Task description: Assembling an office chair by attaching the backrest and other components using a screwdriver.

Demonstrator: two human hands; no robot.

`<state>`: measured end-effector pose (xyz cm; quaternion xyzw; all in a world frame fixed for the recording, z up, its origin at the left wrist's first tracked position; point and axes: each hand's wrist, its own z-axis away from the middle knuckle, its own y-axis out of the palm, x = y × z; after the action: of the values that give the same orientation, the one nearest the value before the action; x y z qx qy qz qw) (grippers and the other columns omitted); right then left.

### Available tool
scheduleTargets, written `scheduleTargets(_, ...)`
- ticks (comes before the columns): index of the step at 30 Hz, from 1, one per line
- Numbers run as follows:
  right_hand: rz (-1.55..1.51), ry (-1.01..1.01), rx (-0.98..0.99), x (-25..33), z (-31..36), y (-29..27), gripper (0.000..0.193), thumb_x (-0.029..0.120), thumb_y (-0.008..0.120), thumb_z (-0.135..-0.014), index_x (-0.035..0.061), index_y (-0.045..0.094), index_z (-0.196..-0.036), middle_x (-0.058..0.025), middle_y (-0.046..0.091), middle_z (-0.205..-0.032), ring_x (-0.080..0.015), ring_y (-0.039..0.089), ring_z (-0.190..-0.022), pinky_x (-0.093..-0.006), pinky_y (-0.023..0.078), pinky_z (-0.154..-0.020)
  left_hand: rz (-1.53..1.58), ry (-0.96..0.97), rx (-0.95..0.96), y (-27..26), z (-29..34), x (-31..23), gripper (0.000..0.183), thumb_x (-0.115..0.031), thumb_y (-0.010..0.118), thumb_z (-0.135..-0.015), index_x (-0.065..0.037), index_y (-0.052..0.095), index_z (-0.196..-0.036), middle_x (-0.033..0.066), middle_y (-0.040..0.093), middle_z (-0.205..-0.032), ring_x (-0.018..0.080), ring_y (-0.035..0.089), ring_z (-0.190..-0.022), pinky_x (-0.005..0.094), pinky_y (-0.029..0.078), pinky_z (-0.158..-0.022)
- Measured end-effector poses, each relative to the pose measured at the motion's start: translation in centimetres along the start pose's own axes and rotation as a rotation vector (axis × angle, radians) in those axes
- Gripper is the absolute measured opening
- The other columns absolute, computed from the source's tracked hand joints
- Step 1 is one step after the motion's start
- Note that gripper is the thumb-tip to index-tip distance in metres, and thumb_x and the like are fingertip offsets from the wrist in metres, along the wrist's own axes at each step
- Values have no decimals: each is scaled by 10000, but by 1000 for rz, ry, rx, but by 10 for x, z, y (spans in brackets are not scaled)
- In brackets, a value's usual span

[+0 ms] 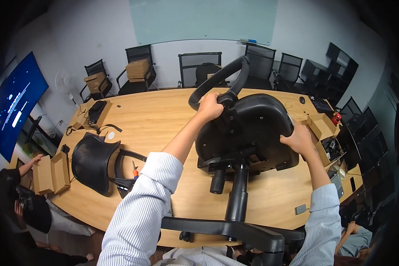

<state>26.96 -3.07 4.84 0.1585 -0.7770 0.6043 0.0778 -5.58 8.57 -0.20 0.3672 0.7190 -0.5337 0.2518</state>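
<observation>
Tilted in front of me is an office chair seat (224, 133), its black underside facing me. My left hand (210, 106) is closed around the lower part of the looped black armrest (241, 75), where it joins the seat. At the seat's right edge, my right hand (299, 138) grips the rim, some fingers hidden behind it. A black gas-lift column (238, 195) runs from the seat mechanism down to the legged base (252, 235) near me. Left of my left arm, a black mesh backrest (91, 162) lies on the table beside a screwdriver (135, 172) with an orange handle.
The wooden table (155, 106) carries open cardboard boxes (51, 175) on the left and another box (322, 126) on the right. Mesh chairs (139, 66) line the far wall. A large screen (20, 106) stands at left. Other people are at both lower sides.
</observation>
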Motion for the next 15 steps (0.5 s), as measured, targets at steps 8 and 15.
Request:
scheduleTargets(8, 57, 18, -118, -12, 14, 30, 787, 365, 775, -709, -6, 499, -1346, -256, 670, -1075, -430, 647, -988, -464, 505, -906, 64, 202, -140, -15, 24, 63, 488, -35, 655, -628, -13, 657, -1116, 231, 623, -1183, 433, 587, -1119, 454, 456, -992)
scheduleTargets(15, -988, 520, 367, 37, 80, -13, 308, 370, 521, -1012, 71, 453, -1047, -54, 490, -760, -102, 422, -410, -300, 402, -384, 23, 205, -31, -47, 138, 30, 378, -32, 664, -797, 40, 592, -1160, 177, 603, -1112, 289, 633, -973, 383, 530, -843)
